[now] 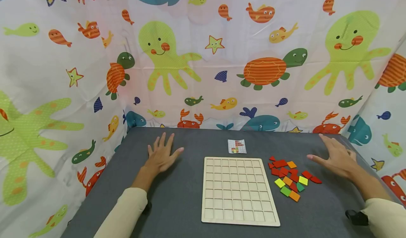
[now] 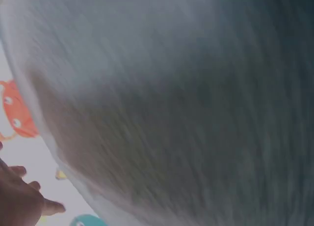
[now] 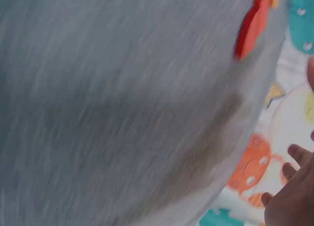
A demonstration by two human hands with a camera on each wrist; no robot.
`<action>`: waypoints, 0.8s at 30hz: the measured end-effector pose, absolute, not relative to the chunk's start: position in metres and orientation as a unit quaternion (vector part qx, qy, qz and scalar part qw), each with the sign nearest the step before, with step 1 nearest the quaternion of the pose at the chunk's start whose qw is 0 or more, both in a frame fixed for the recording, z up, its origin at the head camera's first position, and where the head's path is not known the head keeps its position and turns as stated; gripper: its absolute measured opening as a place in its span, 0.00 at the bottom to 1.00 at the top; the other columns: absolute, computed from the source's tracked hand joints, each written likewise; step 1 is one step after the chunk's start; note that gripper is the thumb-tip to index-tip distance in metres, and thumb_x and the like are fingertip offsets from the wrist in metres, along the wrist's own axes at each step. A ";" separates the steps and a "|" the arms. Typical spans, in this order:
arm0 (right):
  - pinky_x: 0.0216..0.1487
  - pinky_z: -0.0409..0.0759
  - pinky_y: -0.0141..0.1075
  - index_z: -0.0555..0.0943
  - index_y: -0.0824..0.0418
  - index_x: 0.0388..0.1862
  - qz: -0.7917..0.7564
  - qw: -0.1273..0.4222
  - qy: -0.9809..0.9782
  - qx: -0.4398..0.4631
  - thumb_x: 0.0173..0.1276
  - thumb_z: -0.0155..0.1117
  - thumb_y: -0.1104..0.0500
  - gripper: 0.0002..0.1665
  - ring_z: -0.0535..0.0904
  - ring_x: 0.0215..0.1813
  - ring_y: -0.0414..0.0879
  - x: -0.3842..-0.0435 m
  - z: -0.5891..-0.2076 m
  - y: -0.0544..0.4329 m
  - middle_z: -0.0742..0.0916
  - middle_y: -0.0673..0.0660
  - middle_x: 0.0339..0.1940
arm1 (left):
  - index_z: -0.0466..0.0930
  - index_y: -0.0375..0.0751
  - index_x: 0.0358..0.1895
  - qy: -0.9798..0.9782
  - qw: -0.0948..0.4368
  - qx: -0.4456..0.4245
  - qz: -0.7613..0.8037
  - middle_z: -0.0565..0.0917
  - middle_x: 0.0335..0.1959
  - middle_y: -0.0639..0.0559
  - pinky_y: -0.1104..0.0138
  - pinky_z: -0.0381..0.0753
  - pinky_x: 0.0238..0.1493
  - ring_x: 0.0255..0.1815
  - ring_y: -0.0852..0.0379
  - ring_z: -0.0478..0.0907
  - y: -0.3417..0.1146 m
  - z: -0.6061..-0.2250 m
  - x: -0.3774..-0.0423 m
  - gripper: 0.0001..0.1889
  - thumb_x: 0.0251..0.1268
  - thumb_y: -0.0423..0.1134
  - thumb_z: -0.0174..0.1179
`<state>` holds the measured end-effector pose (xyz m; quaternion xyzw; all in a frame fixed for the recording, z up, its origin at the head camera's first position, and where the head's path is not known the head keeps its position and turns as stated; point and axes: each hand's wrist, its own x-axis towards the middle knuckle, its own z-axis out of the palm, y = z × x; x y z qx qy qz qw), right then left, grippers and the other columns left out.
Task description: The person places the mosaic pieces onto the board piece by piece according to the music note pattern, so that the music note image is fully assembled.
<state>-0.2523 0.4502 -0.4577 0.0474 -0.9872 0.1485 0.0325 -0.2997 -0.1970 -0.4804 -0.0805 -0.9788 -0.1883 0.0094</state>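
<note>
My left hand [image 1: 160, 156] is spread over the grey table, left of a pale wooden grid board [image 1: 236, 190], with nothing in its grasp. To the right of the board lies a loose pile of flat coloured pieces [image 1: 284, 172], mostly red with some orange, yellow and green. My right hand [image 1: 339, 157] hovers beside that pile, fingers extended and thumb apart, holding nothing. Behind the board is a small printed card [image 1: 237, 146] showing a coloured pattern on a grid. In the right wrist view, part of a red piece [image 3: 251, 29] appears near the top.
A white curtain [image 1: 196, 65] printed with sea animals hangs behind the table and along both sides. The dark grey table [image 1: 180, 202] ends at the curtain. Black wrist straps [image 1: 356, 217] show at the sleeves.
</note>
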 end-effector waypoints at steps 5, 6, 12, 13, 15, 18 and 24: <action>0.57 0.59 0.81 0.55 0.66 0.86 0.175 0.013 -0.982 0.067 0.67 0.71 0.32 0.63 0.55 0.72 0.83 -0.256 -0.452 0.418 0.65 0.82 0.77 | 0.55 0.45 0.86 -0.961 0.014 -0.083 -0.263 0.56 0.84 0.34 0.28 0.60 0.77 0.82 0.29 0.56 -0.174 -0.471 -0.284 0.44 0.78 0.67 0.52; 0.57 0.59 0.80 0.57 0.66 0.85 0.184 0.010 -0.980 0.074 0.67 0.72 0.34 0.61 0.55 0.72 0.82 -0.257 -0.451 0.411 0.66 0.81 0.77 | 0.58 0.43 0.85 -0.956 0.017 -0.086 -0.282 0.60 0.81 0.34 0.29 0.63 0.76 0.81 0.31 0.60 -0.168 -0.470 -0.281 0.42 0.78 0.63 0.55; 0.59 0.62 0.78 0.72 0.67 0.77 0.230 -0.003 -0.966 0.117 0.68 0.77 0.44 0.47 0.64 0.68 0.75 -0.256 -0.453 0.387 0.76 0.77 0.72 | 0.71 0.33 0.76 -0.915 0.035 -0.109 -0.387 0.79 0.64 0.36 0.43 0.80 0.64 0.61 0.41 0.78 -0.139 -0.463 -0.256 0.32 0.75 0.45 0.66; 0.60 0.63 0.79 0.75 0.67 0.75 0.236 -0.006 -0.964 0.124 0.68 0.77 0.46 0.44 0.66 0.68 0.74 -0.256 -0.454 0.384 0.78 0.77 0.71 | 0.73 0.33 0.75 -0.910 0.031 -0.110 -0.399 0.80 0.63 0.36 0.45 0.82 0.62 0.59 0.43 0.80 -0.134 -0.462 -0.251 0.31 0.75 0.44 0.66; 0.62 0.67 0.79 0.78 0.66 0.72 0.247 -0.013 -0.959 0.137 0.68 0.78 0.49 0.39 0.70 0.68 0.74 -0.257 -0.456 0.380 0.80 0.75 0.69 | 0.74 0.34 0.73 -0.903 0.015 -0.110 -0.416 0.81 0.61 0.38 0.47 0.85 0.58 0.57 0.45 0.82 -0.127 -0.459 -0.241 0.30 0.74 0.44 0.68; 0.63 0.72 0.78 0.83 0.66 0.67 0.263 -0.019 -0.951 0.158 0.68 0.78 0.53 0.32 0.74 0.68 0.74 -0.258 -0.460 0.375 0.84 0.73 0.65 | 0.76 0.33 0.72 -0.893 -0.014 -0.108 -0.436 0.81 0.62 0.39 0.47 0.87 0.57 0.57 0.44 0.84 -0.117 -0.454 -0.228 0.30 0.72 0.44 0.69; 0.64 0.72 0.77 0.86 0.62 0.64 0.261 -0.020 -0.949 0.175 0.69 0.76 0.56 0.26 0.76 0.67 0.72 -0.261 -0.467 0.368 0.86 0.69 0.63 | 0.75 0.29 0.71 -0.883 -0.058 -0.103 -0.454 0.81 0.63 0.36 0.49 0.89 0.54 0.55 0.44 0.85 -0.105 -0.454 -0.212 0.33 0.70 0.45 0.70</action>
